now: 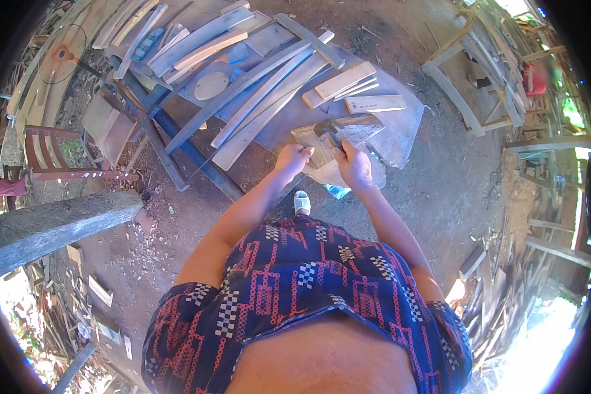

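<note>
My left hand (293, 161) is closed at the near left edge of a pale wooden piece (318, 146), apparently gripping it. My right hand (353, 167) is closed round the handle of a dark tool (328, 126), whose head lies over the wood. A curved, mottled piece (361, 133) sits beside the tool, partly behind it; its kind is unclear. Just below these, a pale slab (381, 172) and a small blue item (337, 191) show under my hands.
Planks (243, 105) lie across a sheet-topped bench (404, 134). A heavy beam (59, 226) juts in from the left near a chair (52, 151) and fan (62, 56). Timber frames (466, 111) stand right. People show at both edges, one in red (535, 79). Scrap wood litters the ground.
</note>
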The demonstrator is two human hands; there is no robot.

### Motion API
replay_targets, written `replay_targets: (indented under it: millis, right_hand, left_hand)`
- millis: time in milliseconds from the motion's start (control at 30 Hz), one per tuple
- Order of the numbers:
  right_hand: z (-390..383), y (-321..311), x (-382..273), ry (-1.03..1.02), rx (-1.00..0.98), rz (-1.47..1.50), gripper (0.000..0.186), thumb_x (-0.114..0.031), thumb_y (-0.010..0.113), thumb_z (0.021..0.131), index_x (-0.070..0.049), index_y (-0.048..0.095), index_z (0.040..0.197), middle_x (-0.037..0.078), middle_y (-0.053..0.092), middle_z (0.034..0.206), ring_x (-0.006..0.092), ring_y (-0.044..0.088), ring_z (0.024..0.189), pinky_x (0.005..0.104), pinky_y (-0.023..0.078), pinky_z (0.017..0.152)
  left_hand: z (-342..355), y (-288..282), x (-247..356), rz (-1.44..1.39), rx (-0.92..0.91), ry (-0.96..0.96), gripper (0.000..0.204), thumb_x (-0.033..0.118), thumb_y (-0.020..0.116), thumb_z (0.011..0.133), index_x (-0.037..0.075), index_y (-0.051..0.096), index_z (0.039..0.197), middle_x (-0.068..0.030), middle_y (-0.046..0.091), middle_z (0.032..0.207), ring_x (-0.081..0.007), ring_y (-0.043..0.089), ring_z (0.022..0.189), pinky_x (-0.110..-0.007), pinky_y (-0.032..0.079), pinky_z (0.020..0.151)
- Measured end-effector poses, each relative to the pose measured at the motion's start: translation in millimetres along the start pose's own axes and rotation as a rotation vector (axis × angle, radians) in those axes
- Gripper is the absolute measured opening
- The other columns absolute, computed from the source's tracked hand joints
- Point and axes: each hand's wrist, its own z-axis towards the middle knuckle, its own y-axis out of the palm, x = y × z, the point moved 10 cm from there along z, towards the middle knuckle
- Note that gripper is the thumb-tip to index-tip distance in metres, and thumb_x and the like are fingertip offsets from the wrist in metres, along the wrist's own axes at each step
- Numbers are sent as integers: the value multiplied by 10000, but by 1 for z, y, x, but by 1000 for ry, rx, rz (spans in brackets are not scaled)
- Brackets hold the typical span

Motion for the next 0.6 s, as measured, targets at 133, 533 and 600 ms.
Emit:
replay_targets:
  millis: [133,533,600]
  right_hand:
    - [-5,-11,9,78,80,451,226,-166,602,894,-2,597,1049,56,532,635,98,525,555,287,433,501]
    - [-29,3,-19,177,-96,605,174,-59,686,775,-26,556,885,15,575,715,73,529,557,243,429,486]
    - [-27,9,-29,85,-94,574,227,-68,697,759,-9,562,932,23,592,751,91,547,609,268,452,525]
  left_hand:
    - [-6,-2,-18,-275,-125,-185,362,383,633,886,43,630,761,-13,541,590,-159,509,529,-315,382,504]
    - [-90,19,45,-1325,-484,-350,626,491,392,978,-54,484,1274,-179,579,1169,-313,558,1126,-491,405,1024]
    - [-94,21,52,-1373,-515,-358,716,548,377,965,-71,419,1323,-216,529,1275,-309,507,1198,-496,342,1068]
